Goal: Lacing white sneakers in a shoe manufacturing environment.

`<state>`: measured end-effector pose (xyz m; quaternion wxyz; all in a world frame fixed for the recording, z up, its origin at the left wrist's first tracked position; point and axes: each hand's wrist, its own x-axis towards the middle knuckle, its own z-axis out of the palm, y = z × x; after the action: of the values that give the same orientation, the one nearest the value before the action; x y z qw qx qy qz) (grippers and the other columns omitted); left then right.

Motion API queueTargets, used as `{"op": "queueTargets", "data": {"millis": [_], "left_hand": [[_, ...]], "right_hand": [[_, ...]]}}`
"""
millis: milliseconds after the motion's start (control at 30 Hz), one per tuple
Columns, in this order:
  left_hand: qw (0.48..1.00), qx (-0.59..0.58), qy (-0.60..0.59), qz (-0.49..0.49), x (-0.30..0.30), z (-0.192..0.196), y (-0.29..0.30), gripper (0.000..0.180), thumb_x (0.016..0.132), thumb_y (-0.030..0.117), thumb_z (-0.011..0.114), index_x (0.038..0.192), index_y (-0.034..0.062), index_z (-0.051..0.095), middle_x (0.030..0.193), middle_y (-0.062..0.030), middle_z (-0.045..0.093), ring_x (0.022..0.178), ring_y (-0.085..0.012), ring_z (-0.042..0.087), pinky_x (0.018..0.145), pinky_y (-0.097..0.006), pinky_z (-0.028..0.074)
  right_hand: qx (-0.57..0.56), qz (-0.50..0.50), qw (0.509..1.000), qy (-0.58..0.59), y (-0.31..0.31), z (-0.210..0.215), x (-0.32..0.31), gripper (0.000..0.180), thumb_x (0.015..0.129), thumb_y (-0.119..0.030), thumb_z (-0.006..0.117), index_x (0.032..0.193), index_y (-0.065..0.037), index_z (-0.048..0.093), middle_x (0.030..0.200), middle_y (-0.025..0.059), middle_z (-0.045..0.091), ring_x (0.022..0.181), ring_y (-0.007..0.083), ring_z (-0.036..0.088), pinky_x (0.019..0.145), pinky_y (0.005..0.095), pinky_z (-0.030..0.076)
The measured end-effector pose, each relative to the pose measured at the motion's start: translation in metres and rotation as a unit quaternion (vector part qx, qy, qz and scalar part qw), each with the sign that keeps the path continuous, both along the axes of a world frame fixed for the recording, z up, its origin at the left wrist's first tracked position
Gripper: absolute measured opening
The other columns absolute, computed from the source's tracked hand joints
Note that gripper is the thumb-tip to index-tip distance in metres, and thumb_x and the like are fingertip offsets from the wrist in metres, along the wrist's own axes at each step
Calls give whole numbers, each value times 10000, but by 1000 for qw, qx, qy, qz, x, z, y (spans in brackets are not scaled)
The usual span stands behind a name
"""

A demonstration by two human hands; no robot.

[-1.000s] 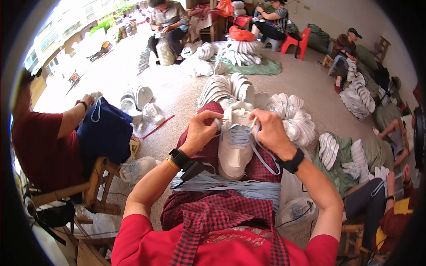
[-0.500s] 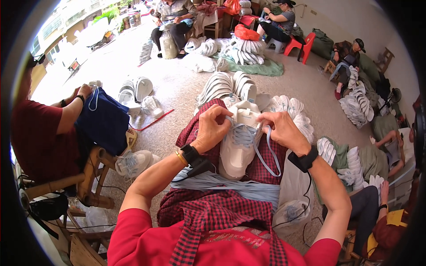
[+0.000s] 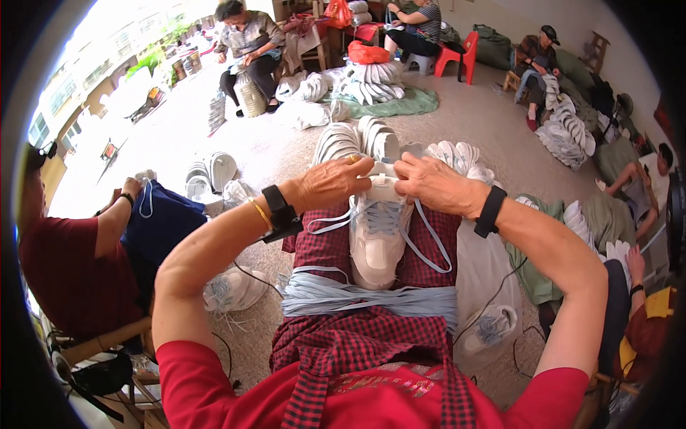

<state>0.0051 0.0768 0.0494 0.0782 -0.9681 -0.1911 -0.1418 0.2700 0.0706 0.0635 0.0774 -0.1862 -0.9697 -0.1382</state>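
1. The shoe (image 3: 376, 239) lies on my lap, toe toward me: I judge it light and firm-soled, its laces (image 3: 429, 239) soft and limp.
2. It is best gripped at the collar.
3. Both forearms reach forward; left hand (image 3: 332, 184) and right hand (image 3: 432, 186) meet there, fingers pinching the top edge.

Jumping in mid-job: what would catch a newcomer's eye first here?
The white sneaker lying on the person's lap, with the left hand and right hand both pinching at its far end and pale blue laces trailing off each side. Just nearer, a bundle of blue laces drapes across the checked apron.
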Motion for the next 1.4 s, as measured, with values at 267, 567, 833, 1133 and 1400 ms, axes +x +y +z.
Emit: {"op": "queueTargets", "data": {"millis": [267,567,833,1133,1400], "left_hand": [[992,-50,113,-12,17,19,5,207,737,51,665,941,37,690,1040,-133,470,953,-316,570,821,-399,492],[948,-169,235,132,54,22,31,184,799,198,600,778,54,713,823,-181,659,698,-358,632,697,-430,510],[940,-295,-106,137,50,18,27,214,909,197,634,869,-10,667,798,-73,670,699,-180,625,627,-336,507],[849,-288,-441,42,59,165,1,251,1034,255,543,1013,27,646,684,60,487,550,-17,405,474,-191,295],[791,-489,-368,21,58,135,-3,235,1022,261,562,1012,39,637,683,95,368,530,-6,308,457,-207,218]], "right_hand": [[-160,-67,985,9,7,-4,14,251,724,25,636,943,-58,726,1014,113,567,1014,304,550,832,403,505],[-361,-234,902,2,19,0,-13,291,754,-246,659,899,-16,763,811,186,720,775,290,706,733,385,549],[-300,-187,805,476,62,-22,-10,249,893,-250,634,785,-50,735,603,-16,573,568,100,518,537,323,424],[-299,13,766,569,42,124,-19,273,967,-336,642,1044,-89,728,710,-122,459,577,-1,348,515,194,286],[-166,-10,790,590,25,100,-21,217,945,-232,681,996,-30,743,873,-6,676,739,49,550,664,235,460]]}}
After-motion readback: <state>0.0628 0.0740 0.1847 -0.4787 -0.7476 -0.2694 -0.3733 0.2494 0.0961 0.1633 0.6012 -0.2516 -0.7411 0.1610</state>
